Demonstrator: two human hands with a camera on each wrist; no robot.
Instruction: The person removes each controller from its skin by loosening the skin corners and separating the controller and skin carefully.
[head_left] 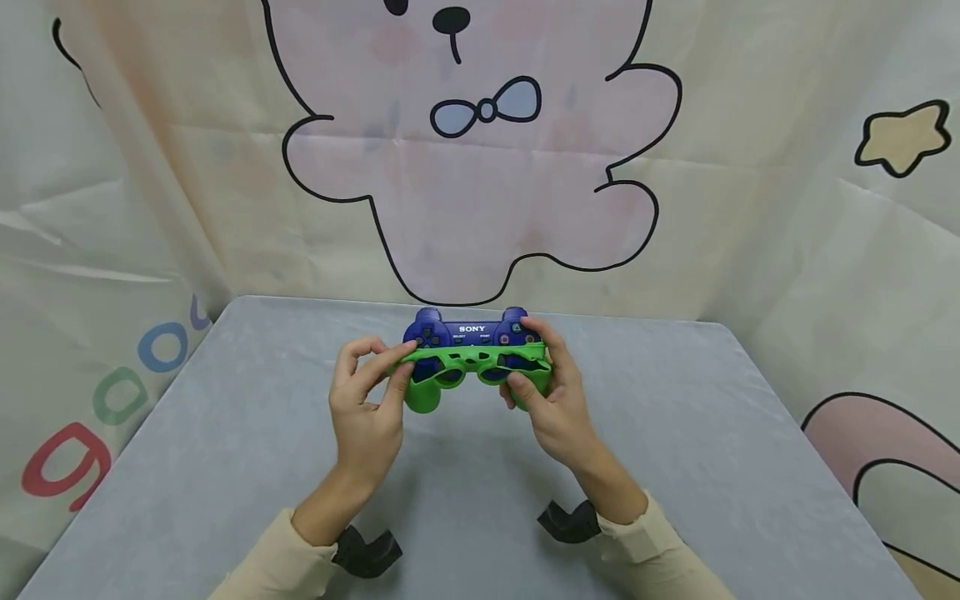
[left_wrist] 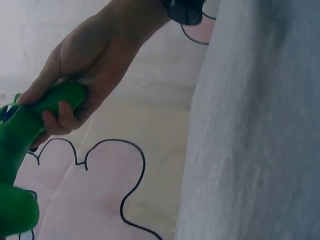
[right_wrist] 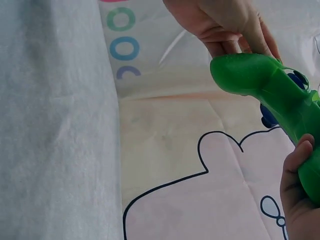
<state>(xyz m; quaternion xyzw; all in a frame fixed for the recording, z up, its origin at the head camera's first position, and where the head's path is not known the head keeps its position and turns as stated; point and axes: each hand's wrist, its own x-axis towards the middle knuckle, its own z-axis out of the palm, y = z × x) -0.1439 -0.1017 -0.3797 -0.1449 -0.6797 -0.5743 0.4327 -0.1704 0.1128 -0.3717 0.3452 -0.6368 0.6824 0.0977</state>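
Held up above the table is a blue Sony game controller (head_left: 468, 335) with a green silicone cover (head_left: 424, 398) over its handles and lower part. The cover's upper edge runs bunched across the controller's face, leaving the buttons above it bare. My left hand (head_left: 367, 412) pinches the cover's edge at the left side between thumb and fingers. On the other side, my right hand (head_left: 561, 408) grips the right handle, thumb in front, index finger up by the face buttons. From the right wrist view, the green-covered underside (right_wrist: 245, 70) shows; part of the controller's back is hidden.
A grey cloth covers the table (head_left: 465, 517). Behind it hangs a curtain (head_left: 750, 208) printed with a bear, a star and coloured letters. Black straps (head_left: 367, 554) hang from both wrists, beside the beige sleeves (head_left: 281, 558).
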